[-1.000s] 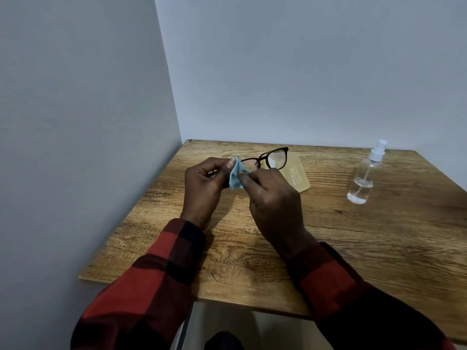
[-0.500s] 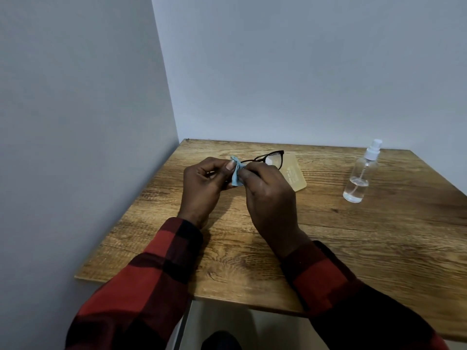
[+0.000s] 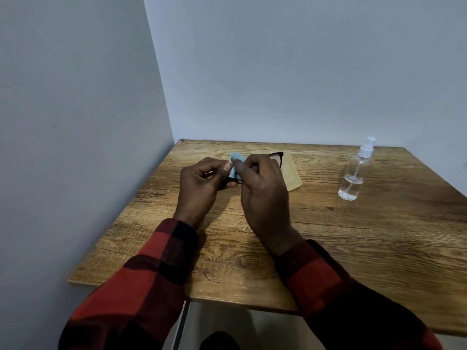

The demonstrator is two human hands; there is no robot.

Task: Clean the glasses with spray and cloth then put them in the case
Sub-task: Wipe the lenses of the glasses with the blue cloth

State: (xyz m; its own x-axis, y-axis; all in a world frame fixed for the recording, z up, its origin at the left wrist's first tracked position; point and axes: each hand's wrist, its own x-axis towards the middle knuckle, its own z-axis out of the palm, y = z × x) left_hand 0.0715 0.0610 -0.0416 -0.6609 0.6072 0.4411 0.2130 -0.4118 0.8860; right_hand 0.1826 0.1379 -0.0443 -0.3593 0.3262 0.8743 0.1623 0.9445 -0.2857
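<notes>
Black-framed glasses (image 3: 278,157) are held above the wooden table (image 3: 353,236), mostly hidden behind my hands. My left hand (image 3: 199,188) grips the left end of the frame, fingers curled. My right hand (image 3: 262,190) pinches a small light-blue cloth (image 3: 236,165) against the left lens. A flat tan case (image 3: 290,173) lies on the table just behind my right hand, partly covered by it. A clear spray bottle (image 3: 355,173) with a white nozzle stands upright at the right, a little liquid in its bottom.
Grey walls close the table in at the left and at the back. The table's front edge (image 3: 227,298) runs below my red-and-black plaid sleeves (image 3: 151,286). Bare wood lies between my right hand and the bottle.
The cloth has shifted up and along the left lens under my right fingers. More of the frame is now hidden behind my right hand. The camera view drifted slightly.
</notes>
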